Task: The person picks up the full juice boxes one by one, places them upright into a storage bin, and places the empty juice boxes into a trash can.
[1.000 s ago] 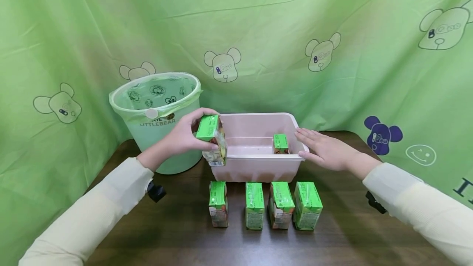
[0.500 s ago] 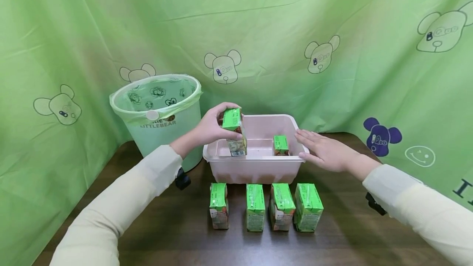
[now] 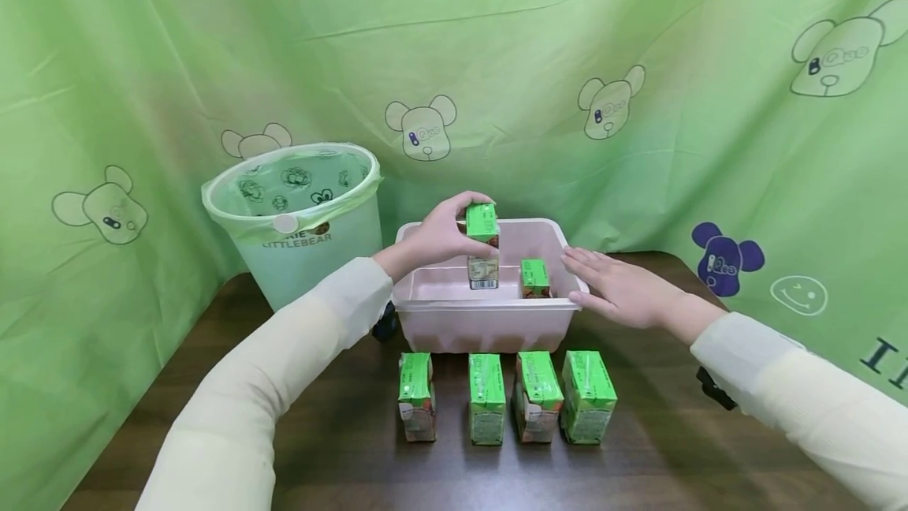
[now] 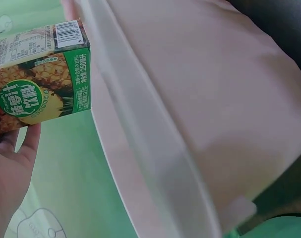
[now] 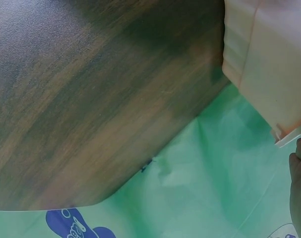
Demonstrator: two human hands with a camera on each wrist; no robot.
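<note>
My left hand (image 3: 441, 233) grips a juice box (image 3: 483, 273) with a green top, thumb on the near side, over the inside of the pink plastic bin (image 3: 485, 328). In the left wrist view the juice box (image 4: 29, 82) shows pineapple pictures and a barcode, beside the bin's rim (image 4: 155, 109). My right hand (image 3: 623, 287) rests on the bin's right rim, fingers straight. Inside the bin at the right stands another juice box (image 3: 535, 277). Only an edge of the right hand (image 5: 300, 183) shows in the right wrist view.
Several juice boxes (image 3: 486, 399) stand in a row on the dark wooden table (image 3: 340, 448), in front of the bin. A pale green lined trash can (image 3: 312, 251) stands left of the bin. Behind hangs a green curtain (image 3: 525, 46) printed with bear heads.
My left hand has carried the juice box rightward, from the bin's left end to above its middle. The right hand stays on the rim, and the row of boxes has not moved.
</note>
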